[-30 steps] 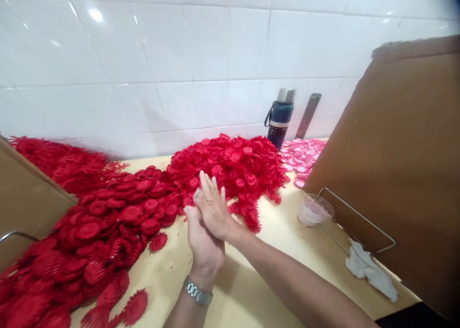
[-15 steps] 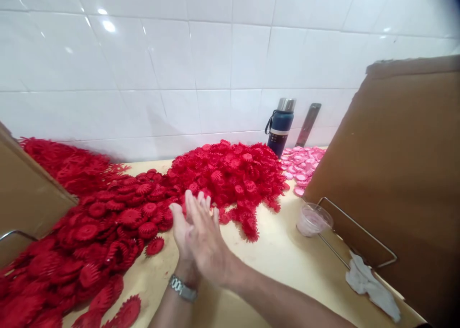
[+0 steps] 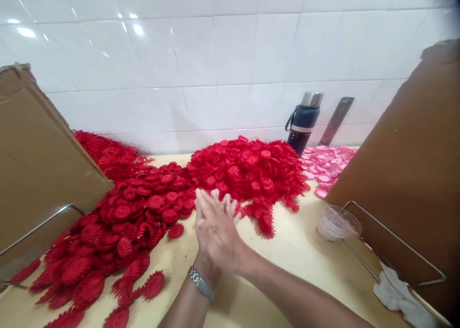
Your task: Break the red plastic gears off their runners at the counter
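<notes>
My left hand [image 3: 201, 230], with a metal watch band [image 3: 201, 283] on its wrist, is pressed palm to palm against my right hand [image 3: 223, 239]. The right hand covers much of the left, and the fingers of both cross at the tips. Whatever lies between the palms, if anything, is hidden. Just beyond the fingertips rises a heap of red toothed-edge discs [image 3: 247, 167]. Another pile of darker red discs [image 3: 120, 213] spreads to the left, and a single red disc [image 3: 176, 231] lies close beside my left hand.
Cardboard panels stand left [image 3: 46, 141] and right [image 3: 398, 175], each with a wire frame [image 3: 395, 237] at its foot. Behind are a blue flask [image 3: 304, 122], a dark upright strip [image 3: 336, 122] and pink discs [image 3: 328, 165]. A plastic cup [image 3: 336, 222] and white cloth [image 3: 400, 294] lie right.
The view has turned left, so everything sits farther right. My hands stay pressed together; their fingers now cross more, and the left thumb no longer stands apart.
</notes>
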Demonstrator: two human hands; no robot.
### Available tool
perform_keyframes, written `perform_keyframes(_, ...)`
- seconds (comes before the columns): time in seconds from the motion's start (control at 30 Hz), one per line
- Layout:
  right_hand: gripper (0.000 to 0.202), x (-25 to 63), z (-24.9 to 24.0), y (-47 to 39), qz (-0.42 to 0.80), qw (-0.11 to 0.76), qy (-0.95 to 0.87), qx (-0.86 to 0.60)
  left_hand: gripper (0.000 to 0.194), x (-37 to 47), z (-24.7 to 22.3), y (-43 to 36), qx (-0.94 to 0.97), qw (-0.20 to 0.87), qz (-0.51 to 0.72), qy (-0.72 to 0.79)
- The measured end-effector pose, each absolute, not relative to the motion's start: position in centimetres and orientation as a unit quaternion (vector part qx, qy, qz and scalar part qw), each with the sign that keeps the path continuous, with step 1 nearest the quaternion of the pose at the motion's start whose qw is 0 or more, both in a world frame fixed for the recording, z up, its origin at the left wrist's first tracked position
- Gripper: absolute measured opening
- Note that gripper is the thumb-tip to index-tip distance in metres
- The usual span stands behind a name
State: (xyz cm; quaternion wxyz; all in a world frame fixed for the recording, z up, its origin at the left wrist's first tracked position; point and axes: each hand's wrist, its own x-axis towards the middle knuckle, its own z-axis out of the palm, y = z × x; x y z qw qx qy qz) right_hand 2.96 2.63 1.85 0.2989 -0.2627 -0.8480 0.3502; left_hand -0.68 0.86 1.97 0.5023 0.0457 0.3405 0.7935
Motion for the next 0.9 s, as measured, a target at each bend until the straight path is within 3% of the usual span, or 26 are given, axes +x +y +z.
perform_keyframes(0.17,0.057,2.9,2.5,4.5,0.292,0.331,-0.854,-0.276,0.028,-0.3,0.8,0.6,0.068,0.556,0.784,0.269)
perform_keyframes(0.27,0.053,4.6,3.1,5.2,0.306,0.361,-0.847,-0.243,0.021,-0.4,0.4,0.0,-0.002,0.543,0.78,0.31)
perform_keyframes(0.33,0.048,6.7,3.3,5.6,0.254,0.354,-0.865,-0.247,0.025,-0.9,0.3,-0.7,-0.05,0.539,0.77,0.339)
perform_keyframes(0.4,0.045,9.4,2.9,6.5,0.169,0.284,-0.893,-0.307,0.027,-1.5,0.4,-1.7,-0.066,0.534,0.762,0.361)
perform_keyframes(0.47,0.058,12.0,2.0,7.6,0.125,0.166,-0.898,-0.388,0.024,-2.2,0.4,-2.6,-0.069,0.52,0.761,0.381)
perform_keyframes(0.53,0.074,13.8,0.6,8.7,0.14,0.073,-0.898,-0.41,0.016,-2.6,0.4,-3.4,-0.076,0.505,0.763,0.396)
perform_keyframes(0.6,0.076,14.6,-0.7,9.3,0.16,0.046,-0.908,-0.384,0.014,-2.7,0.3,-3.8,-0.08,0.499,0.764,0.4)
perform_keyframes(0.8,0.013,12.8,-2.5,8.9,0.165,0.13,-0.91,-0.357,0.026,-2.9,-0.2,-4.1,-0.074,0.502,0.756,0.413)
perform_keyframes(0.9,0.015,12.3,-2.5,8.8,0.179,0.166,-0.901,-0.358,0.026,-3.5,-1.0,-4.4,-0.07,0.514,0.747,0.415)
